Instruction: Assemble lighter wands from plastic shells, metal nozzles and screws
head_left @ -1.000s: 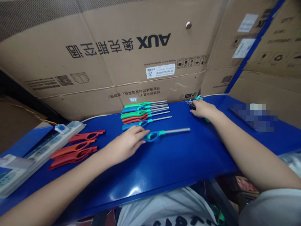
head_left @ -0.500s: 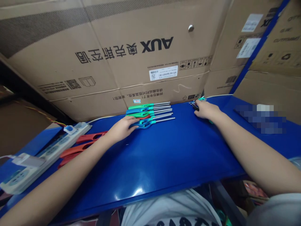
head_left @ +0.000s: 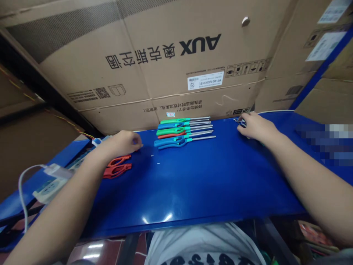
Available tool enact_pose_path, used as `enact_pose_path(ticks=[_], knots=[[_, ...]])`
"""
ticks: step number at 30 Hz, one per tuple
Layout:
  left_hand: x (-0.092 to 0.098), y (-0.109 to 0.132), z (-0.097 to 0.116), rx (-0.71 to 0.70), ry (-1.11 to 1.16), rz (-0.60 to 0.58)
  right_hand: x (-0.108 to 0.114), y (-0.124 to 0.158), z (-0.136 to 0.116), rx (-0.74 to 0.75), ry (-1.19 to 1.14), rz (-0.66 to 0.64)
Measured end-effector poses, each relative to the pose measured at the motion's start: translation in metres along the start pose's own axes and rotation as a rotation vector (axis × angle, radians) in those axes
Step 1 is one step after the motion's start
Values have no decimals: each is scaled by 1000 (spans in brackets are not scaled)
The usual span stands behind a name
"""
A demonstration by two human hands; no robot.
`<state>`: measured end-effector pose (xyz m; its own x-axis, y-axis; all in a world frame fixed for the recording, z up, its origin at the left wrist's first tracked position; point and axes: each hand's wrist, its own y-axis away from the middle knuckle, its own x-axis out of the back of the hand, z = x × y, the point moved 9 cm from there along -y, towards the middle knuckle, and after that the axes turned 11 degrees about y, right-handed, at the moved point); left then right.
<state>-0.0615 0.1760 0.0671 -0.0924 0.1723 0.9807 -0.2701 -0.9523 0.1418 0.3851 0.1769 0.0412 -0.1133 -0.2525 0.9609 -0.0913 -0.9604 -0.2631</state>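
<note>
— Over on the left, what's there?
— Power strip (head_left: 52, 182), then my left hand (head_left: 121, 143), curled knuckles-up just above the red handles (head_left: 117, 166). Gripping one? Can't tell.
— Middle?
— Lighters (head_left: 183, 132) lined up on the blue table (head_left: 193, 184), nobody touching them.
— Right?
— My right hand (head_left: 256, 127), fingers bent onto a small dark thing (head_left: 239, 121) at the table's back edge. Pinching or resting, can't tell.

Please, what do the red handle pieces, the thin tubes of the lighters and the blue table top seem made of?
Red handle pieces: likely plastic, matte, evenly coloured. Tubes: probably metal, silvery with bright glints. Table top: hard, glossy, with light reflections; painted metal or laminate, unclear.
</note>
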Motion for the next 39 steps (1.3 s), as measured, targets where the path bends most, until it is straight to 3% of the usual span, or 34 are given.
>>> enact_pose_path(ticks=[3,6,10,15,21,26,30,34,37,39], knots=[[-3,8,-32,101,-16,-88,4,4,-12,-3,17,-20],[-5,11,-50,176,-33,-77,6,7,-29,56,18,-23],[-14,8,-56,181,-31,-72,-2,9,-44,141,15,-46],[-28,-6,-70,219,-23,-66,-10,8,-44,176,27,-83],[-22,-12,-85,251,-28,28,2,7,-35,119,-1,-64],[-27,-10,-85,252,-24,4,7,8,-32,98,-18,-69],[-20,-6,-76,268,-38,51,8,8,-30,93,-49,-42],[12,15,-53,313,-79,215,31,13,-33,65,-146,150],[30,40,-6,236,-100,350,54,25,-47,121,-414,289],[30,57,46,13,-114,440,56,32,-64,201,-697,202]])
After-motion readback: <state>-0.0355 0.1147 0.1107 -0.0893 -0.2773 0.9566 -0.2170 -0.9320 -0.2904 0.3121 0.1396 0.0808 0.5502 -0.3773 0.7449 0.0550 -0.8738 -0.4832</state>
